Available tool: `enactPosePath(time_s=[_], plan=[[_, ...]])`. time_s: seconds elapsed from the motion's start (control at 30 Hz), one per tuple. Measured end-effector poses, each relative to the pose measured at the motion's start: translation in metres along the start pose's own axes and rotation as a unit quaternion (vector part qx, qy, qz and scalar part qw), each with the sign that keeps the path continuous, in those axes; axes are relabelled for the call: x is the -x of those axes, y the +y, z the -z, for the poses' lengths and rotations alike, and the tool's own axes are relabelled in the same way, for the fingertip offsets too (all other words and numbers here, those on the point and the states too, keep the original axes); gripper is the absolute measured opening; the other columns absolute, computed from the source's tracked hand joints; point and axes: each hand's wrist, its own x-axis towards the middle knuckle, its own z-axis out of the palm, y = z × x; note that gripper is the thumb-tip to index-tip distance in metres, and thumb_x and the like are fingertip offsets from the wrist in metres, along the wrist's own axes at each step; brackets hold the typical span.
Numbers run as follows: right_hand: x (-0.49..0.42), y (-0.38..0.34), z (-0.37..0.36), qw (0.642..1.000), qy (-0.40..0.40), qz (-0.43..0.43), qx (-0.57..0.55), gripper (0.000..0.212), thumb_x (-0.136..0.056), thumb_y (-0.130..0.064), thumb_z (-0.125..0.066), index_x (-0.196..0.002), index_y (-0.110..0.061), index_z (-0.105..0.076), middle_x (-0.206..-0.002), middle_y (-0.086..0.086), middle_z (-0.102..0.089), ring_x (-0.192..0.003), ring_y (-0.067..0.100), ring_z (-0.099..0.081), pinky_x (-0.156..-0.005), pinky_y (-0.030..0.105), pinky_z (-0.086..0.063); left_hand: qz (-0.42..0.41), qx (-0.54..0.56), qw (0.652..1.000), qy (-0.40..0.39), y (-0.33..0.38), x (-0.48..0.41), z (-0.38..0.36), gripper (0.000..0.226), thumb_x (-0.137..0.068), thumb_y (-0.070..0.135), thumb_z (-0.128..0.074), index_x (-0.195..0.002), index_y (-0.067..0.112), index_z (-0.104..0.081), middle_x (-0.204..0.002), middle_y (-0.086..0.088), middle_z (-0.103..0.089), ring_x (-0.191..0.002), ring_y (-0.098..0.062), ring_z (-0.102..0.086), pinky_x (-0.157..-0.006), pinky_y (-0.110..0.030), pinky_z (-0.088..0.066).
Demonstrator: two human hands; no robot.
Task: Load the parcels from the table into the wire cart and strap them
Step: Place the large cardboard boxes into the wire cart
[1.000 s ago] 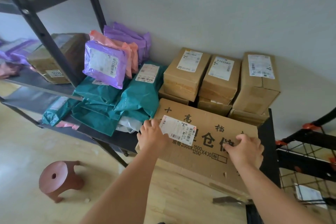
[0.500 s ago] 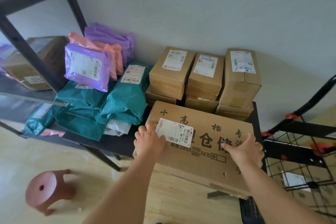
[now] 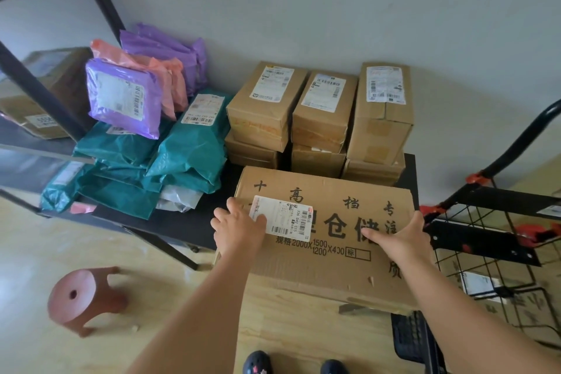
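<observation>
- left hand point(image 3: 239, 226) curls over the box's point(image 3: 328, 252) left edge, right hand point(image 3: 400, 241) wraps its right edge, balanced lift I guess
- cart point(image 3: 485, 240) sits just right of it

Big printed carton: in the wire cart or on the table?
On the table, not in the wire cart. The carton lies flat, near end overhanging the edge, left hand and right hand on it.

One large flat brown cardboard box point(image 3: 318, 267). Six small brown cardboard boxes point(image 3: 264, 106), in three stacks of two. One round reddish plastic stool point(image 3: 82, 300). At least two purple plastic mailer bags point(image 3: 121, 97). The teal plastic mailer bags point(image 3: 188, 152) overlap, so their number is unclear.
</observation>
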Motion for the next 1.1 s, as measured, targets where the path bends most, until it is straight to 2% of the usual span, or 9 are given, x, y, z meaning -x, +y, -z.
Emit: enactPosePath(time_s=[0.2,0.33,0.53,0.67,0.73,0.83,0.9,1.0,1.1], plan=[[-0.012,0.008,0.006,0.999,-0.016,-0.001,0.033,0.127,-0.055,-0.061,-0.087,-0.151,-0.018,-0.017,-0.146,0.016,-0.045,-0.129,0.041,-0.048,-0.098,0.057,-0.047,0.063,0.010,0.998,0.009,-0.006,0.004,-0.013,0.069,-0.090,0.061,-0.045,-0.132,0.006,-0.040,-0.124,-0.012,-0.039,-0.120,-0.030,-0.037,-0.092,-0.039,-0.038],[-0.019,0.012,0.010,0.999,-0.031,-0.006,0.041,0.121,-0.059,-0.062,-0.084,-0.150,-0.018,-0.020,-0.146,0.016,-0.045,-0.128,0.042,-0.048,-0.096,0.054,-0.046,0.096,0.042,0.994,0.019,-0.008,0.008,-0.020,0.073,-0.089,0.064,-0.044,-0.131,0.004,-0.039,-0.129,-0.014,-0.040,-0.122,-0.032,-0.036,-0.098,-0.041,-0.034],[-0.024,0.023,0.018,0.998,-0.045,0.009,0.034,0.113,-0.068,-0.066,-0.076,-0.153,-0.020,-0.017,-0.148,0.012,-0.044,-0.130,0.041,-0.047,-0.097,0.053,-0.045,0.134,0.075,0.988,-0.003,-0.009,0.023,-0.026,0.061,-0.088,0.060,-0.045,-0.120,0.009,-0.036,-0.122,-0.013,-0.053,-0.114,-0.034,-0.051,-0.095,-0.048,-0.045],[-0.024,0.035,0.022,0.999,-0.036,0.006,0.020,0.103,-0.072,-0.067,-0.072,-0.146,-0.011,-0.029,-0.140,0.015,-0.051,-0.122,0.039,-0.054,-0.083,0.045,-0.049,0.139,0.090,0.986,0.004,-0.008,0.041,-0.031,0.061,-0.085,0.060,-0.047,-0.119,0.010,-0.036,-0.117,-0.009,-0.054,-0.109,-0.031,-0.053,-0.091,-0.047,-0.048],[-0.026,0.042,0.028,0.999,-0.030,0.011,0.007,0.093,-0.075,-0.067,-0.069,-0.140,-0.008,-0.036,-0.132,0.016,-0.056,-0.115,0.038,-0.058,-0.073,0.039,-0.044,0.138,0.099,0.985,0.018,-0.006,0.051,-0.035,0.060,-0.084,0.060,-0.049,-0.117,0.010,-0.037,-0.116,-0.009,-0.055,-0.108,-0.030,-0.053,-0.089,-0.045,-0.048],[-0.031,0.050,0.040,0.999,-0.017,0.027,-0.027,0.080,-0.079,-0.065,-0.066,-0.131,-0.009,-0.043,-0.120,0.014,-0.060,-0.099,0.034,-0.060,-0.066,0.035,-0.042,0.133,0.129,0.982,0.037,-0.001,0.066,-0.042,0.054,-0.084,0.058,-0.052,-0.110,0.014,-0.035,-0.115,-0.007,-0.055,-0.103,-0.028,-0.052,-0.086,-0.043,-0.048],[-0.032,0.054,0.048,0.998,-0.003,0.035,-0.049,0.075,-0.080,-0.063,-0.066,-0.128,-0.009,-0.044,-0.119,0.013,-0.060,-0.097,0.034,-0.060,-0.066,0.035,-0.042,0.128,0.146,0.980,0.044,0.004,0.076,-0.046,0.052,-0.083,0.058,-0.053,-0.108,0.016,-0.034,-0.116,-0.006,-0.054,-0.103,-0.027,-0.053,-0.088,-0.044,-0.048],[-0.029,0.061,0.060,0.997,0.011,0.038,-0.068,0.074,-0.081,-0.060,-0.067,-0.129,-0.008,-0.044,-0.122,0.014,-0.059,-0.106,0.037,-0.060,-0.070,0.037,-0.045,0.118,0.158,0.979,0.046,0.010,0.090,-0.049,0.057,-0.082,0.058,-0.053,-0.115,0.015,-0.036,-0.117,-0.006,-0.054,-0.106,-0.029,-0.055,-0.090,-0.048,-0.049],[-0.022,0.072,0.070,0.996,0.024,0.032,-0.081,0.082,-0.081,-0.061,-0.066,-0.138,-0.008,-0.040,-0.130,0.015,-0.057,-0.113,0.037,-0.059,-0.082,0.044,-0.050,0.098,0.156,0.982,0.048,0.016,0.099,-0.048,0.060,-0.084,0.057,-0.053,-0.122,0.013,-0.036,-0.120,-0.006,-0.053,-0.110,-0.030,-0.053,-0.093,-0.049,-0.047]])
